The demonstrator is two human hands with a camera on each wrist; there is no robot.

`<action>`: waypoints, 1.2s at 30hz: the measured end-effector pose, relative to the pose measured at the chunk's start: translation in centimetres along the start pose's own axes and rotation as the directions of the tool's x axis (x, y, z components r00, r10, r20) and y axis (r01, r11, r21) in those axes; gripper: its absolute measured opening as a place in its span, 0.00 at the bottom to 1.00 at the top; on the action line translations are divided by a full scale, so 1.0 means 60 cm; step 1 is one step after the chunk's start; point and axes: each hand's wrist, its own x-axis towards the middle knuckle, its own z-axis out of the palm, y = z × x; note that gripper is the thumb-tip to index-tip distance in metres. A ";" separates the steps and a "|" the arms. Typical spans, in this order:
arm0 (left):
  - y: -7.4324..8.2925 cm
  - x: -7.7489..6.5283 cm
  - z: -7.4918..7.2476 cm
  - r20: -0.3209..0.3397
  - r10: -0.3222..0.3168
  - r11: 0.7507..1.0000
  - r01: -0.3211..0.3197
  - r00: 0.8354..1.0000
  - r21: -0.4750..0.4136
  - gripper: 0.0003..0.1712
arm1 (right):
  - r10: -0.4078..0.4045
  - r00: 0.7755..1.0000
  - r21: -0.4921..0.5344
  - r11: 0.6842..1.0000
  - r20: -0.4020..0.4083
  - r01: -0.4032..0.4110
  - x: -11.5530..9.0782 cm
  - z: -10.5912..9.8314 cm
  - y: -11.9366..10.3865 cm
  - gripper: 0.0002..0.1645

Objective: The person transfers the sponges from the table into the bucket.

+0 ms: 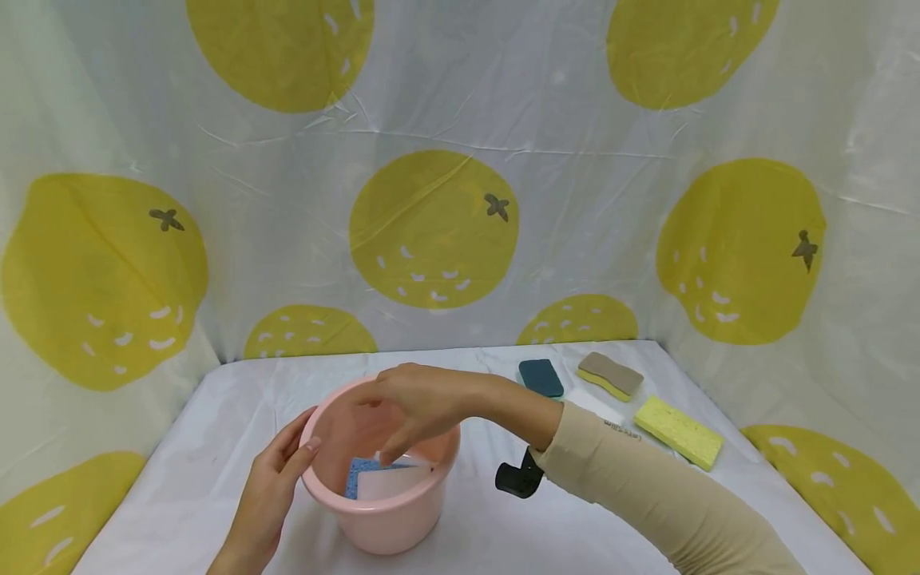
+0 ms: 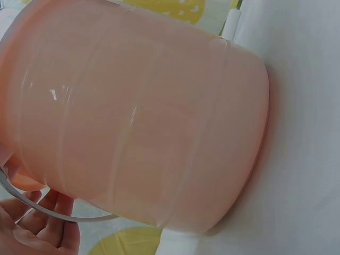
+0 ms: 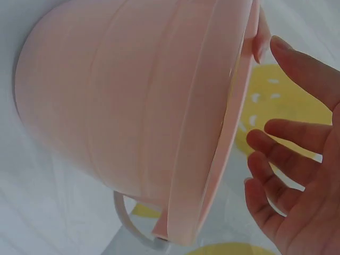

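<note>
Left of centre on the near worktop (image 1: 546, 535), a pink bucket (image 1: 388, 523) holds a blue sponge (image 1: 352, 481) and a pale block (image 1: 391, 484), its left rim clamped in the left hand (image 1: 271, 477), while the right hand (image 1: 426, 399), fingers apart and empty, hangs over the opening.

Bucket (image 1: 391, 523) on surface (image 1: 532, 543), sponges (image 1: 395, 484) inside; left hand (image 1: 271, 471) at its left rim, right hand (image 1: 424, 403) at its opening. Right of bucket, farther back: pad (image 1: 541, 378), one sponge (image 1: 609, 375) to its right, another sponge (image 1: 679, 432) farther right and nearer; cloth (image 1: 575, 216) hanging behind
</note>
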 end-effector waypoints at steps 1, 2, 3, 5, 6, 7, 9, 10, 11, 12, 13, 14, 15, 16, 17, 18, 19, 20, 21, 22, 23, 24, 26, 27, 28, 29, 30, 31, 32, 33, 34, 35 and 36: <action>0.000 0.000 0.000 -0.001 -0.006 1.000 0.006 1.000 0.003 0.33 | 0.002 1.000 0.006 1.000 -0.001 -0.002 -0.004 -0.001 0.001 0.43; 0.000 0.000 0.000 -0.002 -0.011 1.000 0.011 1.000 0.005 0.33 | 0.003 1.000 0.007 1.000 -0.003 -0.003 -0.007 -0.001 0.002 0.43; 0.000 0.000 0.000 -0.003 -0.014 1.000 0.014 1.000 0.007 0.33 | 0.004 1.000 0.004 1.000 -0.009 -0.004 -0.011 -0.002 0.003 0.43; 0.001 0.000 0.000 -0.003 -0.017 1.000 0.017 1.000 0.007 0.34 | 0.017 1.000 0.006 1.000 -0.017 -0.017 -0.019 -0.003 0.007 0.42; 0.001 -0.001 0.001 -0.003 -0.018 1.000 0.018 1.000 0.007 0.34 | 0.027 0.999 0.004 1.000 -0.022 -0.026 -0.024 -0.003 0.009 0.42; 0.001 -0.001 0.001 -0.002 -0.018 1.000 0.018 1.000 0.006 0.34 | 0.039 0.999 0.000 0.999 -0.026 -0.039 -0.028 -0.003 0.012 0.41; 0.001 -0.001 0.001 0.000 -0.018 1.000 0.018 1.000 0.007 0.34 | 0.071 0.997 -0.004 0.997 -0.036 -0.071 -0.038 -0.002 0.018 0.40; 0.000 -0.001 0.001 0.001 -0.018 1.000 0.018 1.000 0.009 0.34 | 0.087 0.995 -0.004 0.996 -0.040 -0.087 -0.043 -0.001 0.022 0.40; 0.000 -0.001 0.001 0.002 -0.019 1.000 0.019 1.000 0.010 0.34 | 0.103 0.994 -0.007 0.995 -0.045 -0.103 -0.048 -0.002 0.025 0.40; -0.001 -0.001 0.001 0.003 -0.019 1.000 0.019 1.000 0.012 0.34 | 0.112 0.992 -0.004 0.994 -0.053 -0.112 -0.053 -0.002 0.027 0.40; -0.001 -0.001 0.001 0.003 -0.019 1.000 0.019 1.000 0.014 0.34 | 0.121 0.991 0.003 0.993 -0.060 -0.121 -0.058 -0.003 0.030 0.40; -0.002 -0.001 0.001 0.002 -0.018 1.000 0.018 1.000 0.012 0.34 | 0.129 0.989 0.010 0.992 -0.068 -0.129 -0.063 -0.004 0.032 0.40; -0.002 -0.001 0.001 0.002 -0.017 1.000 0.017 1.000 0.010 0.34 | 0.131 0.988 0.012 0.991 -0.077 -0.131 -0.067 -0.005 0.035 0.40; -0.002 -0.001 0.001 0.002 -0.016 1.000 0.016 1.000 0.008 0.33 | 0.134 0.987 0.014 0.991 -0.085 -0.133 -0.072 -0.006 0.038 0.40; -0.003 -0.001 0.001 0.001 -0.013 1.000 0.013 1.000 0.004 0.33 | 0.135 0.986 0.015 0.991 -0.093 -0.134 -0.077 -0.008 0.041 0.40; -0.003 -0.001 0.001 0.001 -0.011 1.000 0.011 1.000 0.000 0.33 | 0.133 0.986 0.018 0.991 -0.103 -0.132 -0.082 -0.009 0.044 0.40; -0.003 -0.001 0.001 0.000 -0.007 1.000 0.007 1.000 -0.003 0.33 | 0.136 0.985 0.015 0.991 -0.110 -0.135 -0.087 -0.010 0.046 0.41; -0.003 -0.002 0.000 0.000 -0.003 1.000 0.003 1.000 -0.005 0.33 | 0.140 0.983 0.008 0.990 -0.119 -0.140 -0.092 -0.010 0.049 0.41; -0.003 -0.002 0.000 -0.001 -0.001 1.000 0.001 1.000 -0.004 0.33 | 0.144 0.981 0.004 0.989 -0.126 -0.145 -0.097 -0.011 0.052 0.40; -0.003 -0.002 0.000 -0.002 0.000 1.000 0.000 1.000 -0.004 0.33 | 0.155 0.979 0.006 0.988 -0.134 -0.156 -0.102 -0.011 0.056 0.40; -0.003 -0.002 0.000 -0.004 0.001 1.000 -0.001 1.000 -0.005 0.33 | 0.170 0.975 0.011 0.985 -0.140 -0.171 -0.108 -0.012 0.058 0.40; -0.003 -0.003 0.000 -0.006 0.000 1.000 0.000 1.000 -0.002 0.33 | 0.188 0.971 0.019 0.982 -0.147 -0.188 -0.113 -0.013 0.061 0.40; -0.002 -0.003 0.001 -0.010 -0.003 1.000 0.003 1.000 0.004 0.33 | 0.225 0.961 0.035 0.974 -0.161 -0.223 -0.125 -0.013 0.068 0.41; -0.002 -0.003 0.001 -0.011 -0.004 1.000 0.004 1.000 0.006 0.33 | 0.240 0.956 0.045 0.971 -0.167 -0.236 -0.130 -0.013 0.072 0.41; -0.001 -0.004 0.002 -0.011 -0.003 1.000 0.003 1.000 0.005 0.33 | 0.252 0.952 0.056 0.968 -0.173 -0.246 -0.136 -0.013 0.076 0.42; -0.001 -0.004 0.002 -0.010 0.001 1.000 -0.001 1.000 0.004 0.33 | 0.261 0.948 0.066 0.965 -0.180 -0.253 -0.141 -0.013 0.080 0.42; -0.001 -0.004 0.001 -0.010 0.002 1.000 -0.002 1.000 0.007 0.32 | 0.267 0.945 0.074 0.963 -0.188 -0.258 -0.147 -0.012 0.083 0.42; -0.001 -0.004 0.002 -0.008 0.005 1.000 -0.005 1.000 0.004 0.32 | 0.271 0.943 0.077 0.962 -0.195 -0.260 -0.152 -0.012 0.087 0.42; -0.001 -0.004 0.001 -0.007 0.006 1.000 -0.006 1.000 0.006 0.32 | 0.276 0.940 0.078 0.961 -0.200 -0.266 -0.158 -0.012 0.090 0.42; -0.002 -0.004 0.001 -0.005 0.008 1.000 -0.008 1.000 0.003 0.32 | 0.282 0.938 0.084 0.959 -0.204 -0.270 -0.163 -0.011 0.094 0.42; -0.002 -0.004 0.002 -0.004 0.011 1.000 -0.011 1.000 0.000 0.32 | 0.290 0.934 0.089 0.957 -0.206 -0.278 -0.169 -0.011 0.097 0.42; -0.002 -0.004 0.001 -0.006 0.011 1.000 -0.011 1.000 0.001 0.32 | 0.298 0.931 0.091 0.954 -0.210 -0.284 -0.174 -0.010 0.100 0.42; -0.002 -0.003 0.001 -0.006 0.011 1.000 -0.011 1.000 0.001 0.32 | 0.305 0.928 0.094 0.952 -0.215 -0.291 -0.180 -0.010 0.103 0.42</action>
